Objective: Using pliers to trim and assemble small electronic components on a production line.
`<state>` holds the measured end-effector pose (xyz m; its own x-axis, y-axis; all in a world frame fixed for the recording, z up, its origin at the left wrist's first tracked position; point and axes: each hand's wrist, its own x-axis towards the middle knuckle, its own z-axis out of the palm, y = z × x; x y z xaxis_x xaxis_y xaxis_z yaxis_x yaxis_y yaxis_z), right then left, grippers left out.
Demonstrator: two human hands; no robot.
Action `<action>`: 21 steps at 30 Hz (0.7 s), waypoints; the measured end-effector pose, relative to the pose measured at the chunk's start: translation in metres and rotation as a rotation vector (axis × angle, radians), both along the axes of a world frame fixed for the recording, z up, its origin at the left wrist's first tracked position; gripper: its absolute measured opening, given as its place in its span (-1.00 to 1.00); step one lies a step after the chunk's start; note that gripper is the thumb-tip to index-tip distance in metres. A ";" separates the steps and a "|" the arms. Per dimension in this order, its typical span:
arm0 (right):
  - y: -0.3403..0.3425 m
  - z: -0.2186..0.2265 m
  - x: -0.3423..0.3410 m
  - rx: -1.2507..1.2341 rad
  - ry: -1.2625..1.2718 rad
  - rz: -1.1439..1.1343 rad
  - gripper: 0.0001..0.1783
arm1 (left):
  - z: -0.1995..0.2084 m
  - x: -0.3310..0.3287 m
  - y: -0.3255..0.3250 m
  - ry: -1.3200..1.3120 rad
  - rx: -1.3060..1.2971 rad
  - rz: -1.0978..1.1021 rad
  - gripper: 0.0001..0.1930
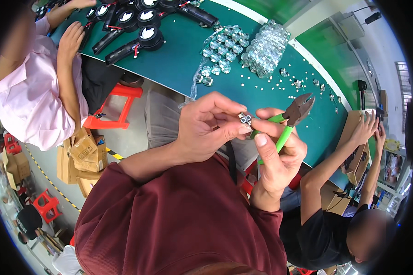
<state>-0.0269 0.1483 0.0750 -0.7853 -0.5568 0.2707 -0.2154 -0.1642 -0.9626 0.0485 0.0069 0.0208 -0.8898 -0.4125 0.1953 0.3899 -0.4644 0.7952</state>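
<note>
My left hand (198,128) pinches a small electronic part with square black-and-silver switches (245,118) between thumb and fingertips, in front of my chest. In my right hand (280,158) is a pair of diagonal cutters (299,109) with green handles, its dark jaws pointing up and away to the right. A right fingertip reaches close to the small part; whether it touches cannot be made out. Beyond my hands, on the green table (183,55), lie a clear bag of small round circuit boards (225,48) and a wrapped stack of similar ones (266,48).
Tiny white pieces (275,84) and loose round parts (322,87) are scattered at the table's right. Black handled devices (150,37) crowd the far left. A person in pink (41,96) sits left; another in black (326,236) works at right beside a cardboard box (353,151).
</note>
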 end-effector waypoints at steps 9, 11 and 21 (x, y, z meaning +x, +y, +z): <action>-0.004 -0.002 -0.004 -0.056 -0.071 0.016 -0.79 | -0.007 -0.006 -0.002 0.015 -0.150 0.078 -0.74; -0.003 -0.002 -0.006 -0.020 -0.026 -0.011 -0.80 | -0.003 -0.008 -0.003 0.034 -0.200 0.117 -0.72; -0.008 -0.010 -0.004 0.052 0.098 -0.034 -0.82 | -0.009 -0.006 -0.007 0.023 -0.540 0.257 -0.65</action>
